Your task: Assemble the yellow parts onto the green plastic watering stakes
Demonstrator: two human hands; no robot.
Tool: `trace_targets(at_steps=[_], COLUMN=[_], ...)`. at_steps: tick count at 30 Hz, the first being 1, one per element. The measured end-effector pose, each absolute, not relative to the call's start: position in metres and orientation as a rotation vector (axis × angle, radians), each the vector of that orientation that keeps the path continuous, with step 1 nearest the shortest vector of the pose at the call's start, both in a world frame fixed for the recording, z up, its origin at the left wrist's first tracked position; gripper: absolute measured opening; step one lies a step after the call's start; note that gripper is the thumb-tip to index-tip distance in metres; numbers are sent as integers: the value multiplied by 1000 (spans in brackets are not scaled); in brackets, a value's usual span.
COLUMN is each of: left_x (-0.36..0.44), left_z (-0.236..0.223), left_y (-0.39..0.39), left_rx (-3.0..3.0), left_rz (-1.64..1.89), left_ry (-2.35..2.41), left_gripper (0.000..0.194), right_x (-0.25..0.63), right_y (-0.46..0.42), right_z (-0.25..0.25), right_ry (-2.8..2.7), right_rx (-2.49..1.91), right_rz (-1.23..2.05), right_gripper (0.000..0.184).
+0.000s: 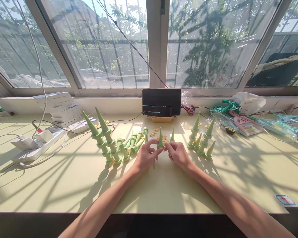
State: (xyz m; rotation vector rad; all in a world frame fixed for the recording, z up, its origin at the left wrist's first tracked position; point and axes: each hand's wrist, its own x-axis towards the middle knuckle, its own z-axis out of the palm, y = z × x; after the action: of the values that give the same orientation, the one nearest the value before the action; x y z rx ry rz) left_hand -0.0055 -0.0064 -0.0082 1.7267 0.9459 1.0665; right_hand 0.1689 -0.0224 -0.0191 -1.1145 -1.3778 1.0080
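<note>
The left hand (147, 154) grasps a pale-green, tapered cone of what looks like smooth plastic (160, 138), with thumb and index finger set low around its base and the tip pointing up. The cone is at the middle of the cream, flat, smooth-topped table (161, 195); whether its base touches the surface cannot be told. The right hand (179, 154) has thumb and index finger drawn together just beside the cone's right side; whether they pinch some small part cannot be told.

The cone is probably light and stiff, little troubled by a firm squeeze. Its slick-looking taper likely lets fingers slide toward the point, so the wider base seems the surer hold. Beyond the hands lie tiny, yellow, irregular plastic-looking pieces (156, 130), likely needing a fingertip pinch. The tall, pale-green, ringed plastic-looking towers (110, 142) at left seem slender and easy to tip, best taken low.
</note>
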Motion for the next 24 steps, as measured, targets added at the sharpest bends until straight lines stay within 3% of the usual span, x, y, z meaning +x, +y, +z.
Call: trace_targets(at_steps=[13, 17, 24], left_x=[-1, 1, 0], left_z=[-4, -2, -2], left_y=[-12, -12, -8], left_rx=[1781, 1786, 1703], left_rz=[1096, 1102, 1144], left_ry=[1122, 1143, 1222], left_gripper=[37, 35, 42], right_x=[168, 168, 169], right_y=[-23, -22, -26], right_z=[-15, -18, -13], right_ry=[-1240, -1333, -1520], right_rx=[-1089, -1140, -1240], right_rz=[1270, 1149, 639], right_gripper=[48, 48, 41])
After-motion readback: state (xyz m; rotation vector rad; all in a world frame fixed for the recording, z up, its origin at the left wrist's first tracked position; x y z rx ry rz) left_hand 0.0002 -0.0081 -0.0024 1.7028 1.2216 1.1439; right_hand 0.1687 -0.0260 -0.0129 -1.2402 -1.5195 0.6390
